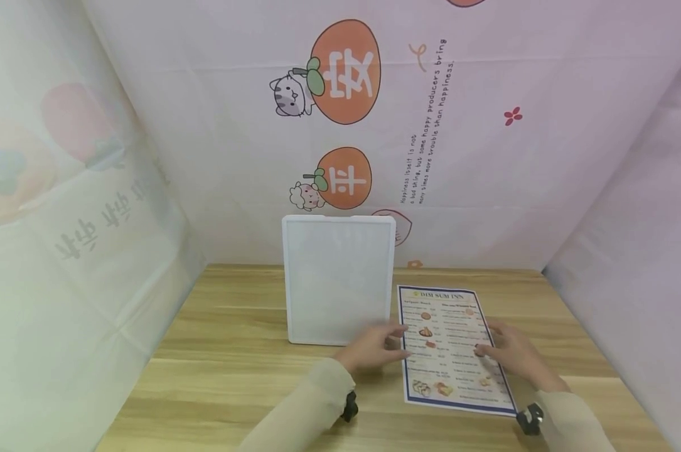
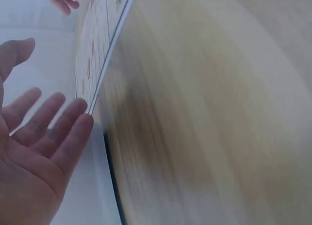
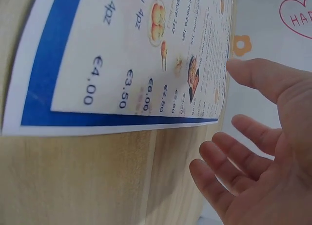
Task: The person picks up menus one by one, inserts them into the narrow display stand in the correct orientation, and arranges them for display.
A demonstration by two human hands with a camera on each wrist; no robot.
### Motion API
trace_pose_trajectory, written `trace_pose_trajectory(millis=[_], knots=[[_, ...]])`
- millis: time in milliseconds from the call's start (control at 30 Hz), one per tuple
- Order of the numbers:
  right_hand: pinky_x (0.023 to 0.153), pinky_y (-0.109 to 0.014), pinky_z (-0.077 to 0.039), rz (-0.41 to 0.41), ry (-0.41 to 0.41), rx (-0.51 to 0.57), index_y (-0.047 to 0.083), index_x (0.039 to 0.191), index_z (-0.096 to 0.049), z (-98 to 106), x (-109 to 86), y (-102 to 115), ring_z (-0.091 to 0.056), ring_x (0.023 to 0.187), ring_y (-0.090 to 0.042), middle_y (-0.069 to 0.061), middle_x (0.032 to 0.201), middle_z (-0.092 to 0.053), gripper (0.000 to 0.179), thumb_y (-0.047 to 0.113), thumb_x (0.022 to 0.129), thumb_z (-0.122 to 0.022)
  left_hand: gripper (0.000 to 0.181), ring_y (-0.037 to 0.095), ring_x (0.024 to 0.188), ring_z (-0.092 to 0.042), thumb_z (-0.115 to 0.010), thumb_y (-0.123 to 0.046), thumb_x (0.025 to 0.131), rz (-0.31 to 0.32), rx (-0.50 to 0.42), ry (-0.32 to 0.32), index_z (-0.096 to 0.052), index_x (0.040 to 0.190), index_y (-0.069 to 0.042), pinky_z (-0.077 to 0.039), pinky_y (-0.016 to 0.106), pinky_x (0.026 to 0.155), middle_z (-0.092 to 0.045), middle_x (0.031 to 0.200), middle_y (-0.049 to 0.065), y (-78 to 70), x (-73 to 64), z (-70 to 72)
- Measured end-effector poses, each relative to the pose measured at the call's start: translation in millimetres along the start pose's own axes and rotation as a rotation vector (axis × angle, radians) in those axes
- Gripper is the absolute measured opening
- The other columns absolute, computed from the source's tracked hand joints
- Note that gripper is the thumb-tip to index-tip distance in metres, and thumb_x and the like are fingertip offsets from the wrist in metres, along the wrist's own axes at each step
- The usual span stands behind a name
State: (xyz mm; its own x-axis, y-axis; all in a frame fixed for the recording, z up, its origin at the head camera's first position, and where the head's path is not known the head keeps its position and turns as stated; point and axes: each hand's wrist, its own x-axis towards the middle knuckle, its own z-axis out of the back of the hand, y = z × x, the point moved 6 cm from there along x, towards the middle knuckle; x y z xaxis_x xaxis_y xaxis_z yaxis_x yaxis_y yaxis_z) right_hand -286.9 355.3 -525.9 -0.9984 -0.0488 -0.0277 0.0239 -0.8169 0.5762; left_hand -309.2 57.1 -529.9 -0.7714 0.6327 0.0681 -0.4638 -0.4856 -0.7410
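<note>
A printed dim sum menu sheet (image 1: pixel 450 348) with a blue border lies on the wooden table, slightly turned. At its left edge is my left hand (image 1: pixel 374 347), fingers spread and relaxed; in the left wrist view the fingertips (image 2: pixel 80 108) come right up to a corner of the sheet. My right hand (image 1: pixel 515 355) is beside the right edge. Its thumb overlaps the printed face in the head view, while the right wrist view shows the thumb and fingers (image 3: pixel 214 181) apart, with nothing between them. Prices and food pictures show on the menu (image 3: pixel 141 64) there.
A white rectangular framed board (image 1: pixel 339 279) stands upright left of the menu, close behind my left hand. The wooden table (image 1: pixel 216 376) ends at a printed cloth backdrop (image 1: pixel 250 157), with cloth walls on both sides. Dark bands circle both wrists.
</note>
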Motion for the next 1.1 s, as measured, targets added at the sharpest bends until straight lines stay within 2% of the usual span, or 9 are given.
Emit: trace_pose_trajectory(millis=[133,267,467,700,867,967,1100], knots=[[0.095,-0.068,-0.042,-0.081,0.023,0.001,-0.014,0.142,-0.039,2,0.1,-7,-0.044,0.123,-0.059,-0.042,0.137,-0.042,0.085,0.039,0.087,-0.077,0.061,0.011,0.11,-0.063,-0.074,-0.041,0.09,0.056,-0.03,0.011,-0.056,0.142,-0.014,-0.051,0.027,0.094,-0.062,0.133,0.001,-2.5,1.8,-4.1],[0.092,-0.068,-0.044,-0.126,0.052,0.0,-0.015,0.142,-0.037,3,0.1,-13,-0.045,0.12,-0.061,-0.045,0.135,-0.041,0.092,0.046,0.086,-0.076,0.065,0.016,0.114,-0.062,-0.074,-0.041,0.09,0.106,-0.077,0.035,-0.054,0.144,-0.011,-0.051,0.031,0.095,-0.06,0.138,0.004,-7.9,1.9,-7.2],[0.088,-0.064,-0.048,-0.167,0.082,-0.003,-0.018,0.139,-0.037,2,0.4,-18,-0.049,0.116,-0.061,-0.046,0.131,-0.045,0.097,0.053,0.085,-0.075,0.07,0.019,0.114,-0.06,-0.071,-0.044,0.092,0.132,-0.032,0.052,-0.049,0.146,-0.006,-0.05,0.033,0.096,-0.062,0.131,0.007,-14.1,6.2,-16.2],[0.09,-0.065,-0.047,-0.216,0.101,-0.019,-0.019,0.139,-0.037,2,-0.5,-20,-0.047,0.117,-0.06,-0.045,0.132,-0.045,0.102,0.06,0.085,-0.072,0.075,0.025,0.13,-0.051,-0.07,-0.046,0.091,0.218,-0.077,-0.015,-0.046,0.148,-0.003,-0.043,0.04,0.107,-0.054,0.143,0.013,-9.6,13.9,-29.3],[0.089,-0.065,-0.047,-0.232,0.111,-0.038,-0.021,0.136,-0.04,-1,-0.2,-22,-0.048,0.116,-0.059,-0.045,0.131,-0.045,0.1,0.06,0.085,-0.071,0.067,0.021,0.121,-0.057,-0.07,-0.04,0.092,0.205,-0.11,-0.05,-0.05,0.144,-0.004,-0.046,0.038,0.103,-0.061,0.132,0.008,-10.1,18.7,-33.0],[0.085,-0.061,-0.05,-0.231,0.116,-0.019,-0.021,0.133,-0.044,-3,0.6,-24,-0.059,0.103,-0.05,-0.039,0.118,-0.057,0.094,0.055,0.085,-0.074,0.069,0.023,0.124,-0.055,-0.071,-0.041,0.09,0.25,-0.104,-0.068,-0.05,0.145,-0.005,-0.045,0.04,0.104,-0.059,0.135,0.009,-11.2,18.6,-33.7],[0.08,-0.056,-0.052,-0.242,0.12,0.001,-0.019,0.13,-0.047,-5,2.1,-22,-0.063,0.091,-0.035,-0.027,0.105,-0.064,0.086,0.048,0.085,-0.077,0.075,0.028,0.134,-0.047,-0.07,-0.046,0.09,0.313,-0.045,-0.086,-0.046,0.148,-0.005,-0.041,0.042,0.108,-0.05,0.146,0.013,-13.3,18.9,-34.4]])
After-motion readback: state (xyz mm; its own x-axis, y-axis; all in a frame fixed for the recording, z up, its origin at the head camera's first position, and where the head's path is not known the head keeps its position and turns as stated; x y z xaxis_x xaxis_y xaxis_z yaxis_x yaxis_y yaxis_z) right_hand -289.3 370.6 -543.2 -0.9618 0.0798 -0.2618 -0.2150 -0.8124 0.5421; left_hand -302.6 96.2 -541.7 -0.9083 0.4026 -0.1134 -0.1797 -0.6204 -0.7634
